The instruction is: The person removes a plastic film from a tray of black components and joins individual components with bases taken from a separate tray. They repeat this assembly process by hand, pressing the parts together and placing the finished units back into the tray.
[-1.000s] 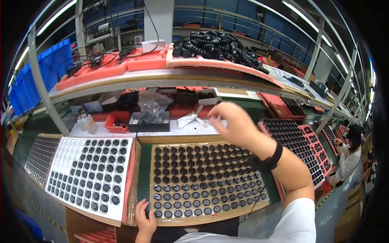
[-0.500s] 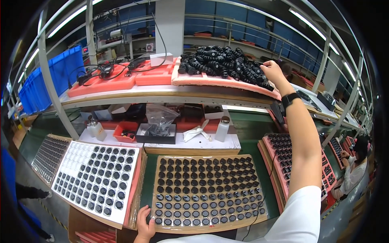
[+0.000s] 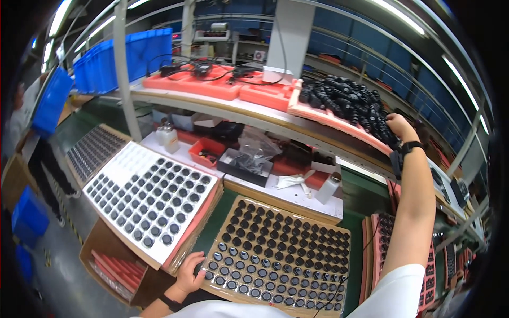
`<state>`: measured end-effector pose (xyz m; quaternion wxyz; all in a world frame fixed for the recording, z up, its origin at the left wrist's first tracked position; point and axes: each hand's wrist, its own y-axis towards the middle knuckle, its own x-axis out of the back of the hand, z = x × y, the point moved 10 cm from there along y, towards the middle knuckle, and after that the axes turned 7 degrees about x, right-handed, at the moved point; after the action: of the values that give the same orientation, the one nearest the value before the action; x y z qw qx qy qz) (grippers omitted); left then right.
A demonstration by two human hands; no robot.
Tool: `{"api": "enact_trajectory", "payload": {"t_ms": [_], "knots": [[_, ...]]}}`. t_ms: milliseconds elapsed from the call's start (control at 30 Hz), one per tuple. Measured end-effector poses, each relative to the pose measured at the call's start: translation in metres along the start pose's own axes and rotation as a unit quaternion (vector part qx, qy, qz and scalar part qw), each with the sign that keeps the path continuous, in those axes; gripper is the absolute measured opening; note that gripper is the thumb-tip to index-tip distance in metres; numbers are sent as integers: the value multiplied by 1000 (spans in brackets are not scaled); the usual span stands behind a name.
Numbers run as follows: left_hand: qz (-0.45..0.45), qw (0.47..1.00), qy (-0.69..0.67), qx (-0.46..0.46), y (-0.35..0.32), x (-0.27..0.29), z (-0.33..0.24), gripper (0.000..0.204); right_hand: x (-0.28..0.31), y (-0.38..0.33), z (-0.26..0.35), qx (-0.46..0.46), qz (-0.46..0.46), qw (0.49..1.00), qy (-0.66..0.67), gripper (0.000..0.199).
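High on the right, my right hand (image 3: 400, 127) reaches to the edge of a pile of black coiled cords (image 3: 344, 100), its fingers closed at the nearest cord. The pile lies on a pink foam tray (image 3: 339, 123) on the raised shelf. Low in the middle, my left hand (image 3: 190, 271) is curled around a small black round part (image 3: 198, 269), partly hidden by the fingers. It rests beside the left edge of a clear-pocketed tray (image 3: 225, 292) on brown board, which holds rows of black round parts (image 3: 273, 229).
A white tray (image 3: 119, 159), partly filled with black parts, lies to the left on stacked foam. Bottles (image 3: 328, 188), a red bin (image 3: 205, 151) and a black box (image 3: 245, 168) stand under the shelf. Blue crates (image 3: 124, 61), a post (image 3: 126, 79) and a person (image 3: 47, 164) are farther left.
The view has turned left and tilted, so the bench appears slanted and lies farther right. My right hand stays at the cord pile; my left hand stays beside the tray with the black part.
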<state>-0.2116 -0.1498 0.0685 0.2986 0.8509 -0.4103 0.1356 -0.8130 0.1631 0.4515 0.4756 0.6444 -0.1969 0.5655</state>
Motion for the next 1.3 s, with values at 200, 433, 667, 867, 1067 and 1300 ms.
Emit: {"api": "enact_trajectory", "payload": {"t_ms": [200, 433, 667, 867, 1067, 1300], "knots": [[-9, 1000, 25, -10, 4, 3, -8, 34, -6, 2, -37, -41, -47, 983, 171, 30], [-5, 1000, 19, -19, 4, 0, -7, 31, -1, -29, -68, -228, -104, 819, 516, 20], [0, 1000, 24, -12, 5, 1, -9, 31, 20, -54, 5, -168, -137, 631, 745, 24], [1, 1000, 25, -13, 7, 1, -6, 31, 35, -78, 63, -39, -59, 645, 761, 31], [-6, 999, 33, -29, 1, 2, -10, 30, 37, -181, 131, -11, -18, 674, 738, 31], [10, 1000, -11, -27, 4, 1, -11, 26, -61, -356, 223, -24, 124, 670, 732, 28]]}}
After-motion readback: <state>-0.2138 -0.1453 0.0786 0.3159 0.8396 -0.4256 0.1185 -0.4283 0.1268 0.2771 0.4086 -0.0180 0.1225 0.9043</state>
